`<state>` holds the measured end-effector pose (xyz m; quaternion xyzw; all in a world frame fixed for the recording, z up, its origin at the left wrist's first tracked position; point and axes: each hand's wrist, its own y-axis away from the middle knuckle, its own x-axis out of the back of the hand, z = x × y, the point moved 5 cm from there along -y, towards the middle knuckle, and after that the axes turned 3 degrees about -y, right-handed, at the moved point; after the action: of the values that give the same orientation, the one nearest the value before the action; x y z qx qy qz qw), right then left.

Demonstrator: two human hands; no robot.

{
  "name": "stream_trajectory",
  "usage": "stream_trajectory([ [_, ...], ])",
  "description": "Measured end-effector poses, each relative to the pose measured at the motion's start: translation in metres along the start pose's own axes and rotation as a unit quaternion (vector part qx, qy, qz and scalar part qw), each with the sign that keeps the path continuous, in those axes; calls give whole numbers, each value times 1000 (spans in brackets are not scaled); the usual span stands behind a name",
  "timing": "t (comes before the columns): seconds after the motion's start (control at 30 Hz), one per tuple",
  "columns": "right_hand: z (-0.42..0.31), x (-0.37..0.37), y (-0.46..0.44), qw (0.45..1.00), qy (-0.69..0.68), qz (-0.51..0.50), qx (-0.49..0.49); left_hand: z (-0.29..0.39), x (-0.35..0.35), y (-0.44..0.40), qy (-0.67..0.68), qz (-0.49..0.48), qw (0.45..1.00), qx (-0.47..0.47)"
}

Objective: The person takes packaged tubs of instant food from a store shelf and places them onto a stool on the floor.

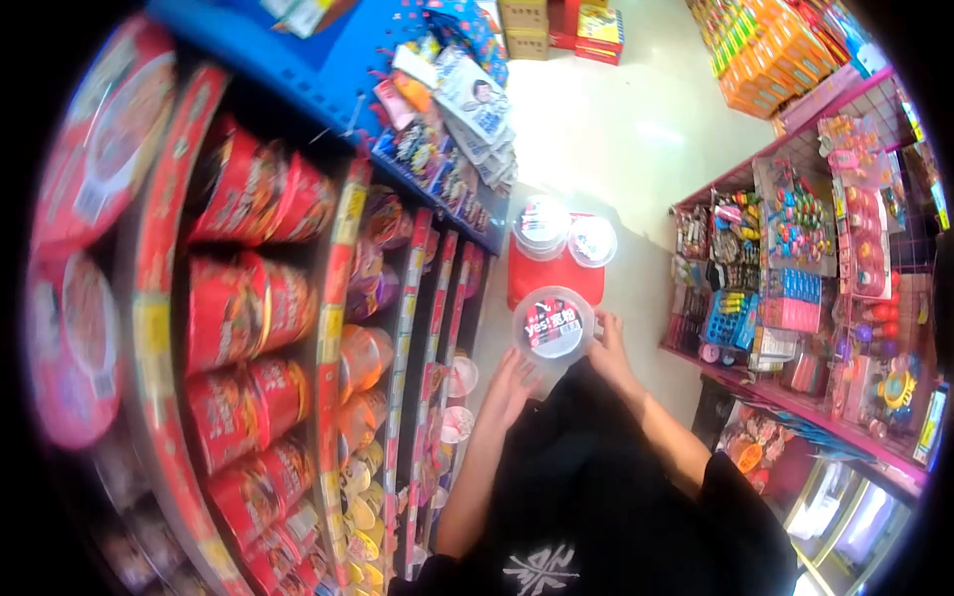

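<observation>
Gripping the right rim of a round clear tub (555,328), the right hand (608,348) has its fingers curled against the side. The left hand (509,387) is open at the lower left rim, its fingertips at the edge; whether they touch cannot be told. The hands are apart, with the tub between them, at the near edge of the red stand (576,286). The tub's label reads "yes!" above a barcode. On the far part of the red stand sit more round tubs (543,221), side by side. Left of the red stand, shelves (328,392) hold red packages (227,313); beyond its left side, packets (475,99) hang from a blue rack (288,65). Right of the red stand is a pink rack (740,375) of small goods, and pale floor (636,129) lies beyond.
</observation>
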<state>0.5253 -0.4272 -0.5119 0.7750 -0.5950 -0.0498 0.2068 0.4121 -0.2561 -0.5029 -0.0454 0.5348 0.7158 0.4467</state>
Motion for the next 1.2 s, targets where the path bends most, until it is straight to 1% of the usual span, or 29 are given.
stream_trajectory([
  [0.07, 27, 16, -33, 998, 33, 49, -7, -9, -12, -43, -19, -3, 999, 44],
  [0.17, 40, 40, -85, 999, 13, 43, -29, -21, -36, -99, -57, 3, 994, 95],
  [0.2, 50, 49, -102, 997, -14, 62, -45, -24, -44, -116, -64, -5, 993, 101],
  [0.27, 68, 65, -132, 990, -70, 100, -73, -28, -59, -147, -79, -23, 990, 112],
  [0.4, 87, 84, -184, 988, -25, 113, -100, -39, -73, -202, -87, -1, 989, 123],
  [0.5, 96, 88, -211, 983, -19, 99, -153, -48, -75, -238, -72, 28, 986, 146],
  [0.6, 114, 88, -239, 982, -38, 67, -172, -47, -82, -267, -70, 57, 990, 112],
  [0.63, 116, 89, -246, 982, -46, 70, -172, -45, -84, -275, -76, 65, 989, 111],
  [0.7, 116, 91, -254, 980, -61, 79, -174, -43, -87, -285, -89, 80, 987, 111],
  [0.8, 112, 90, -263, 979, -56, 68, -185, -39, -91, -295, -127, 70, 982, 121],
  [0.9, 115, 89, -267, 983, -31, 50, -172, -37, -91, -298, -126, 71, 980, 137],
  [1.0, 118, 89, -266, 982, -59, 57, -172, -37, -88, -296, -71, 62, 985, 142],
  [1.1, 121, 89, -254, 975, -65, 111, -179, -39, -76, -289, -79, 64, 988, 118],
  [1.17, 144, 90, -246, 974, 1, 166, -152, -37, -72, -279, -88, 73, 988, 105],
  [1.2, 153, 90, -241, 971, 33, 193, -136, -35, -71, -272, -90, 62, 989, 100],
])
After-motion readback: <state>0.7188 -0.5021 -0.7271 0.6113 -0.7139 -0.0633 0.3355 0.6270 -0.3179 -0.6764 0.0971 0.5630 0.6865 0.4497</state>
